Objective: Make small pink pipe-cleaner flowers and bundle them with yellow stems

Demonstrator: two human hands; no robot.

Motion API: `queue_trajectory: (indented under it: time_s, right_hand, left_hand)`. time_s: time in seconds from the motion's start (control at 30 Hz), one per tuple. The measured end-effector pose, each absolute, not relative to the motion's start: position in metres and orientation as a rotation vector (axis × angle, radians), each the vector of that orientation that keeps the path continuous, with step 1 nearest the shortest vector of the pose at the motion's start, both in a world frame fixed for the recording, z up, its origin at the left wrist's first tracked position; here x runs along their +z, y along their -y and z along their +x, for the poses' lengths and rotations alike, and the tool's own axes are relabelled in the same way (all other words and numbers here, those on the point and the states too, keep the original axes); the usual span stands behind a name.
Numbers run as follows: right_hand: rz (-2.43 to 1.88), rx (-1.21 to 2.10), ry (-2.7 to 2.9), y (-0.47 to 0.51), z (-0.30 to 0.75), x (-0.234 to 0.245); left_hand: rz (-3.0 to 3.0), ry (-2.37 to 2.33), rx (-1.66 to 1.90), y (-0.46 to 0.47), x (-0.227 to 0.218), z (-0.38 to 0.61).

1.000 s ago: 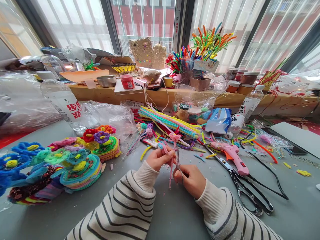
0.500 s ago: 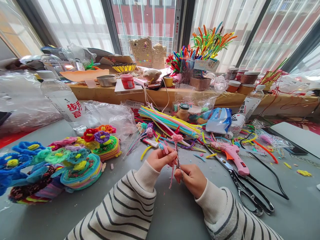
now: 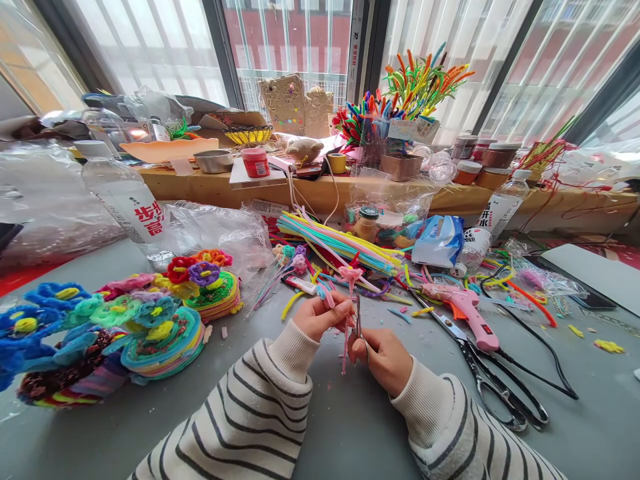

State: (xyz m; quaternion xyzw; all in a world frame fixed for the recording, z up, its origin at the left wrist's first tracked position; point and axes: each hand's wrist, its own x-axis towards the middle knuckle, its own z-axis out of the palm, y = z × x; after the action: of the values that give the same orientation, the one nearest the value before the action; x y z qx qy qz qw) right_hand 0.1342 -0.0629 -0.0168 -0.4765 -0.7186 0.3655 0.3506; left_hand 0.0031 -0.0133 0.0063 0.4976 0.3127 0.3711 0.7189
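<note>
My left hand (image 3: 327,316) is closed in a pinch on the stem of a pink pipe-cleaner flower (image 3: 350,275). The bloom stands above the fingers and the thin pink stem hangs below them. A short blue and pink fuzzy piece (image 3: 326,295) also sticks up from this hand. My right hand (image 3: 383,353) is closed round the handles of small metal scissors (image 3: 358,320). Their blades point upward beside the stem, just right of my left fingertips. Whether the blades touch the stem I cannot make out.
Fuzzy flower pieces (image 3: 160,327) stand at the left. A pink glue gun (image 3: 470,313) and large black-handled shears (image 3: 493,380) lie at the right. Behind my hands are a pipe-cleaner bundle (image 3: 340,243) and a small jar (image 3: 367,225). Water bottles (image 3: 125,200) stand farther back.
The flower has turned slightly and moved a little left. The scissors' blades have shifted slightly upward beside the stem. Both hands keep their hold.
</note>
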Motion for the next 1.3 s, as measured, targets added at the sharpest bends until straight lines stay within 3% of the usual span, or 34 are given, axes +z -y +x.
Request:
queue_trajectory:
  time_s: [1.3]
  right_hand:
    - [-1.226, 0.975, 1.843, 0.0635, 0.1362, -0.0137]
  left_hand:
    - [1.097, -0.644, 0.768, 0.0140, 0.0082, 0.0045]
